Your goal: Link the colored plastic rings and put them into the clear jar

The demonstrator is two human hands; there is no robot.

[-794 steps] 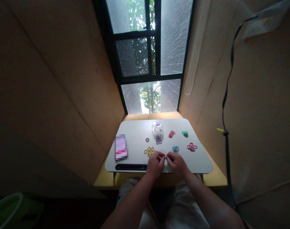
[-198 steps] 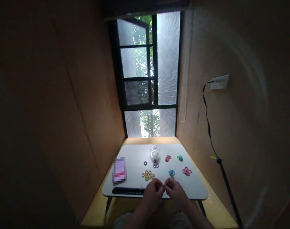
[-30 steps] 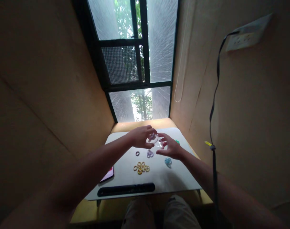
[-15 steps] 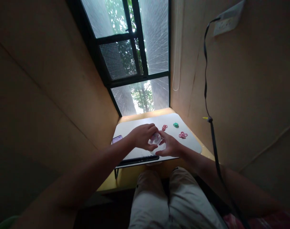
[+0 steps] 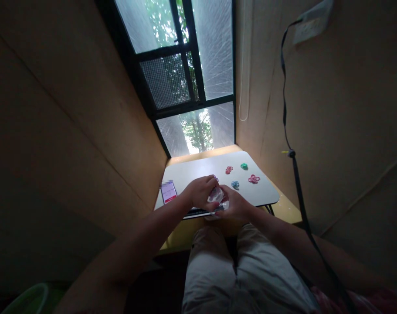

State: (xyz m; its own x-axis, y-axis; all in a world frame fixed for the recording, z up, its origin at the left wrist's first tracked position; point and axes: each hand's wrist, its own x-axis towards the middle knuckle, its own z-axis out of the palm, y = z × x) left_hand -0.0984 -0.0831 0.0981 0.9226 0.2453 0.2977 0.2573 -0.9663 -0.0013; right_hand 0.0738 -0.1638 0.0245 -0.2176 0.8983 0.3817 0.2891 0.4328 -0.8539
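Note:
A small clear container (image 5: 215, 195) is held between my two hands above the front edge of the white table (image 5: 201, 169). My left hand (image 5: 203, 192) curls round its left side, and my right hand (image 5: 233, 203) grips it from the right. Beyond the hands lie small looped clusters: a red one (image 5: 229, 169), a green one (image 5: 244, 166), a pink one (image 5: 253, 179) and a blue one (image 5: 235, 185). A bit of purple (image 5: 215, 178) shows just behind my left fingers.
A phone (image 5: 168, 192) with a lit screen lies at the table's left. A dark bar (image 5: 196, 212) runs along the front edge. To the right a black cord (image 5: 297, 187) hangs from a wall outlet (image 5: 312, 27). A green basin (image 5: 31, 298) is at the lower left.
Both hands and the container have shifted slightly nearer the front edge. The blue cluster, hidden before, now shows beside my right hand. The view has moved a little, and more of the phone is visible.

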